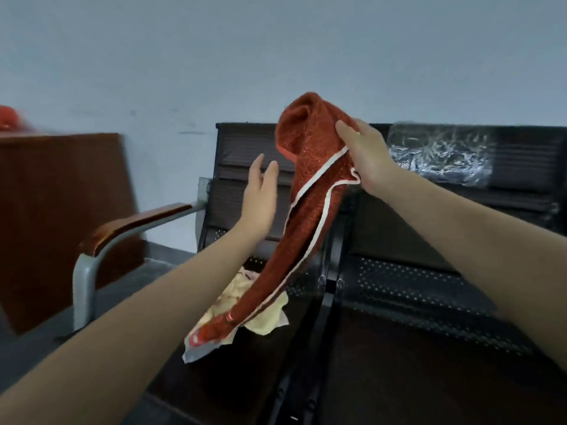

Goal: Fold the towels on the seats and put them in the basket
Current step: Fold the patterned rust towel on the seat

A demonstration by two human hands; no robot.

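I see a plain pale blue-grey wall (276, 56) filling the upper half of my view. Against it stands a row of dark perforated metal seats (414, 289) with a grey metal armrest (122, 231) capped in brown wood at its left end. At the far left stands a brown wooden cabinet (55, 210). The floor (36, 342) looks dark grey; the light is dim and even.

The room is dim and a bit grey. Soft light falls from above, so shadows are faint. The pale blue-grey wall (276, 56) looks flat and dull. The brown wooden cabinet (61, 194) and a red thing (9, 118) at the left edge are smeared with blur. Lines bend near the edges. The crinkly clear plastic wrap (441, 151) on a dark seat back shines with white glare.
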